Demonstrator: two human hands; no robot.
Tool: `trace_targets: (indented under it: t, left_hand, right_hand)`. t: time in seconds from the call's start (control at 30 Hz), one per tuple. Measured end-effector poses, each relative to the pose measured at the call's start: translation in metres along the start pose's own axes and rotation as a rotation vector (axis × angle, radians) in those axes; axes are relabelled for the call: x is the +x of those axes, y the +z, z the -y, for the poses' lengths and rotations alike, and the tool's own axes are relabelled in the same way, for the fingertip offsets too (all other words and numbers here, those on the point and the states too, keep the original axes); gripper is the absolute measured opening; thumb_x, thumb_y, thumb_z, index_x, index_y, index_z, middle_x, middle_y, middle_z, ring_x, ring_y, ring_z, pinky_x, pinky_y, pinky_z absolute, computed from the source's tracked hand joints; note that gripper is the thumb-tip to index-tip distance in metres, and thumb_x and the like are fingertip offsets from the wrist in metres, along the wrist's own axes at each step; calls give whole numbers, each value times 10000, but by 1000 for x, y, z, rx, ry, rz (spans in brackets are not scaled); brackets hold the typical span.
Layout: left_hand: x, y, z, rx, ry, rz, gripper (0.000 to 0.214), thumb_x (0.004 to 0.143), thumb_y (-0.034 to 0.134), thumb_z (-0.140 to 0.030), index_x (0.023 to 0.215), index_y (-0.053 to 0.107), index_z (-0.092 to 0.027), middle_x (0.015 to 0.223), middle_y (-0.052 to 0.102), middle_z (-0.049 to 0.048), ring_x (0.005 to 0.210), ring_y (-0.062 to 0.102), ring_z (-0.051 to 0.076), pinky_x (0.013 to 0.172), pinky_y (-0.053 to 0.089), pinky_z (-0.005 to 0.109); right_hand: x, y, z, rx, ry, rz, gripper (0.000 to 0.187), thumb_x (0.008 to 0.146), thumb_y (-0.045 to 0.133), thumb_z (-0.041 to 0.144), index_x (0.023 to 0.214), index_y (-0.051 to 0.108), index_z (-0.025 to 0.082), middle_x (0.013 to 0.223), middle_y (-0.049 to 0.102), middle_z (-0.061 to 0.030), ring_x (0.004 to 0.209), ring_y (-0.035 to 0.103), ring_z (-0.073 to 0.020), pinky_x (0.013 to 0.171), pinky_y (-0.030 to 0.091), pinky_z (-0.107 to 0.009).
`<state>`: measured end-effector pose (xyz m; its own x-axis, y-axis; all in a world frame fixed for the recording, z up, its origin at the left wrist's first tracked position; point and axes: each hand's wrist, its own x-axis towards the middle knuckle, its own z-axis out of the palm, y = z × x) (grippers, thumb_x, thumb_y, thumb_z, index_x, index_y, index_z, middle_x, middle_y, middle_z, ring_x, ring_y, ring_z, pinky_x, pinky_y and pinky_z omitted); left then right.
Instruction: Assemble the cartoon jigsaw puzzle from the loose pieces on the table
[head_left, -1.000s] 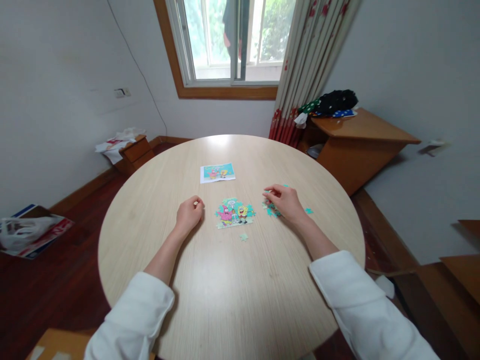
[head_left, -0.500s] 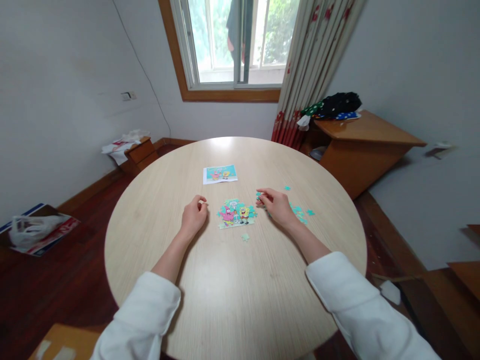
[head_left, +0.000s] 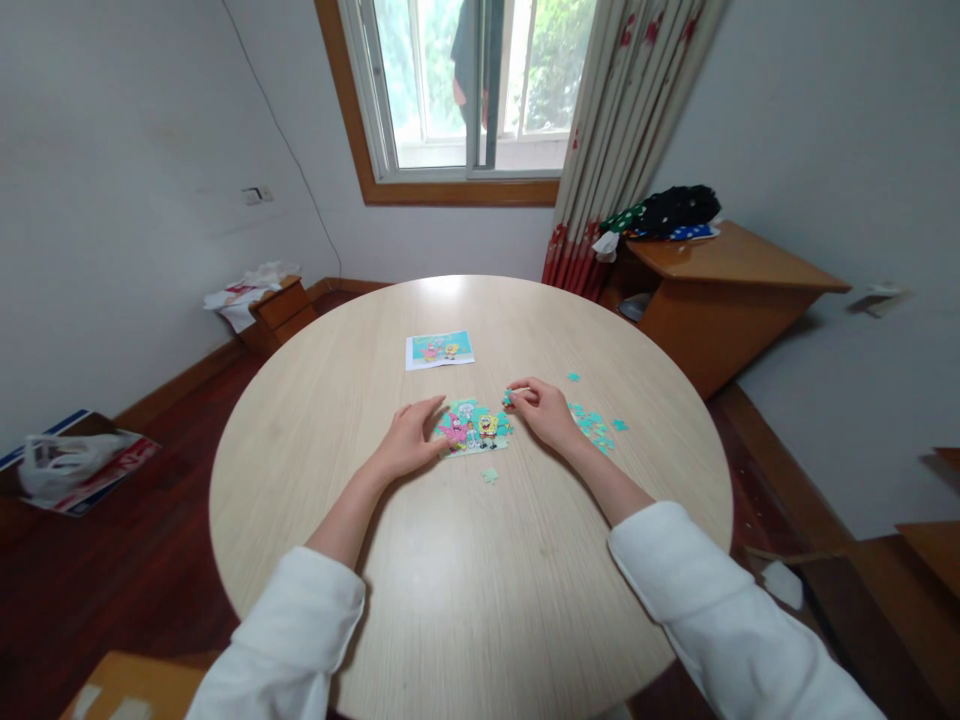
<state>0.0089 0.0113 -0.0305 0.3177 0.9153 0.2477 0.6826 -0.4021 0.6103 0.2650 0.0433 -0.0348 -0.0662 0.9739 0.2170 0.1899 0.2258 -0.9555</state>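
A partly assembled jigsaw puzzle (head_left: 471,428) with cartoon figures lies flat on the round table (head_left: 480,620). My left hand (head_left: 411,438) is at its left side, thumb and fingers spread around that edge; whether they press on it I cannot tell. At the puzzle's upper right, my right hand (head_left: 546,412) pinches a small teal puzzle piece (head_left: 508,398) between thumb and fingertips, just off the edge. One pale green piece (head_left: 490,475) rests below the puzzle. Several loose teal pieces (head_left: 592,425) lie to the right, partly behind my right hand.
Beyond the puzzle lies a printed reference picture (head_left: 440,350). Single pieces sit apart at the right, one farther back (head_left: 574,377) and one nearer the rim (head_left: 620,425). A wooden cabinet (head_left: 742,265) with cloths on it stands right of the table, beside a curtain (head_left: 622,120).
My left hand has moved right to the puzzle's left edge and spread its fingers. My right hand has carried its piece slightly left, closer to the puzzle, uncovering more loose pieces.
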Motion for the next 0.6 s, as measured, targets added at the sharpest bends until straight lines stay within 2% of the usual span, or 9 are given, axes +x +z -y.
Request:
trace_targets:
  t: [0.2,0.37,0.6]
  left_hand:
    - [-3,-3,-10,140,29,138,584,887,532,-501,1398,514,-219,1495,485,123,1416,393,290,1170,248,546]
    - [-5,-4,-17,224,1,228,655,877,541,-531,1463,441,-258,1569,376,96,1467,301,294,1195,151,579]
    - [-3,-7,-18,266,7,292,616,881,530,-520,1436,491,-258,1574,363,92,1476,276,312,1201,125,588]
  right_hand:
    - [1,0,-4,-4,-18,-11,326,736,689,483,865,628,190,647,705,-19,722,728,-215,718,584,-357]
    - [2,2,-6,-54,-45,-23,270,730,671,434,836,646,187,649,691,-18,673,693,-188,698,558,-337]
    - [1,6,-5,-69,-60,13,250,689,650,392,800,678,170,686,701,-41,653,655,-175,661,523,-317]
